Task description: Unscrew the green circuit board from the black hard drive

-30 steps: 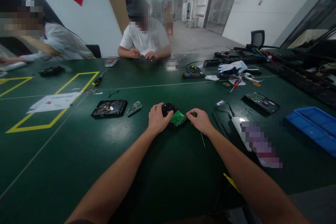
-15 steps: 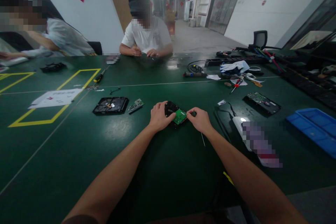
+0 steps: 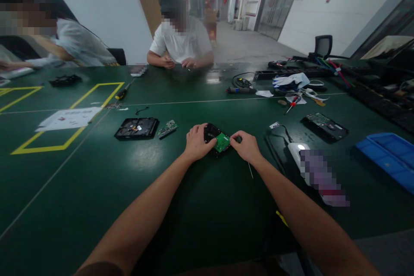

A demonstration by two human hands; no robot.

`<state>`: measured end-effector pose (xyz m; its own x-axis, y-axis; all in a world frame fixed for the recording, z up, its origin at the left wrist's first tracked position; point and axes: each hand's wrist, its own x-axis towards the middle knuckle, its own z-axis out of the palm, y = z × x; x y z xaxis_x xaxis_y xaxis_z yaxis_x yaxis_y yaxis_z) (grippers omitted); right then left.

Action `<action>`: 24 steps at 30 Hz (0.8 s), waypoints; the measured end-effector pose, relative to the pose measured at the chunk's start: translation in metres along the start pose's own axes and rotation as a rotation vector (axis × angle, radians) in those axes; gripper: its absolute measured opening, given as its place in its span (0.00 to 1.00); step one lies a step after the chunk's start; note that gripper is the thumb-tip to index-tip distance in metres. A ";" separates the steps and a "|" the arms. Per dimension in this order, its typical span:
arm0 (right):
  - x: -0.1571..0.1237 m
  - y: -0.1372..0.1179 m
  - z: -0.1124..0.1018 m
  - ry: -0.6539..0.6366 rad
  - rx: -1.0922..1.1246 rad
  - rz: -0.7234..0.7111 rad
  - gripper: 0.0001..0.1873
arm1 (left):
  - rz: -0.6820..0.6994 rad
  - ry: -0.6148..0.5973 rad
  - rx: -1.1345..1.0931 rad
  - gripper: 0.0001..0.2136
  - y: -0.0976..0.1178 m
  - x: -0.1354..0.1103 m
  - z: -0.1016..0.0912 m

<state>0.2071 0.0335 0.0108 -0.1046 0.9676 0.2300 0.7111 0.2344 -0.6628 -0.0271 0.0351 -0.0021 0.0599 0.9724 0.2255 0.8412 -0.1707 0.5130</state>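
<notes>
We found the hard drive at the centre of the frame, lying board side up on the green table. The left hand was clamped on its left end, thumb laid over the green circuit board. The right hand had thumb and fingertips together at the board's right edge; whether they pinched anything we could not tell. A screwdriver, thin shaft pointing lower right, appeared gripped in that same palm. A loose circuit board lay apart, left of centre. We judged the step in hand to be fingertip work at the board's edge; the next move, in our view, called for a steady left hold.
</notes>
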 end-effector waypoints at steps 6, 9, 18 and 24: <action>-0.001 -0.002 -0.001 -0.022 0.016 -0.016 0.06 | 0.000 -0.003 0.006 0.35 -0.002 0.001 0.001; -0.001 -0.002 -0.003 -0.015 0.020 -0.007 0.08 | -0.001 0.004 0.008 0.34 -0.002 0.000 0.002; -0.001 0.009 -0.011 -0.040 0.101 0.093 0.11 | -0.009 -0.007 0.003 0.34 -0.002 0.000 0.000; -0.001 0.005 -0.007 -0.036 0.077 -0.001 0.09 | -0.011 -0.006 0.001 0.33 -0.001 -0.001 0.000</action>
<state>0.2159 0.0329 0.0121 -0.1311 0.9697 0.2061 0.6557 0.2407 -0.7156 -0.0280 0.0349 -0.0031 0.0543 0.9751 0.2148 0.8425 -0.1602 0.5144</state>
